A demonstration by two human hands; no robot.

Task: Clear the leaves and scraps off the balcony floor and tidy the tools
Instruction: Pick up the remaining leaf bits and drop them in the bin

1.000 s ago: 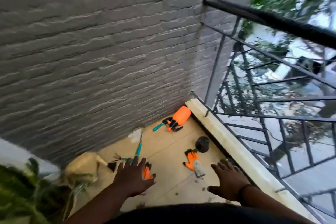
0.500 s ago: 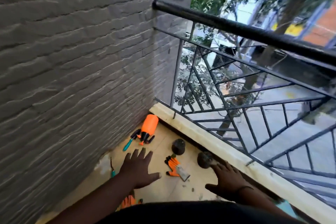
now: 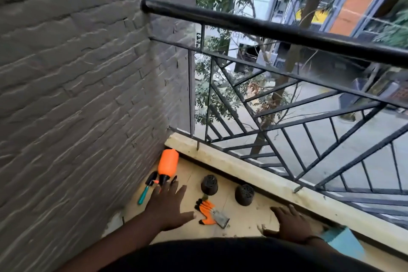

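My left hand [image 3: 168,206] hangs with fingers spread and holds nothing, just short of the orange spray bottle [image 3: 167,164] lying by the brick wall [image 3: 77,95]. My right hand [image 3: 288,221] is flat and equally bare, low over the balcony floor [image 3: 242,218] beside the curb. I judge I am at tool-gathering: next, close on the bottle or the teal-handled tool [image 3: 146,189], then the orange glove [image 3: 207,211] and two black pots [image 3: 209,184].

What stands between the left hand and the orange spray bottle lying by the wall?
Nothing visible does. The left hand is open, its fingertips just short of the orange spray bottle; only bare floor shows between them.
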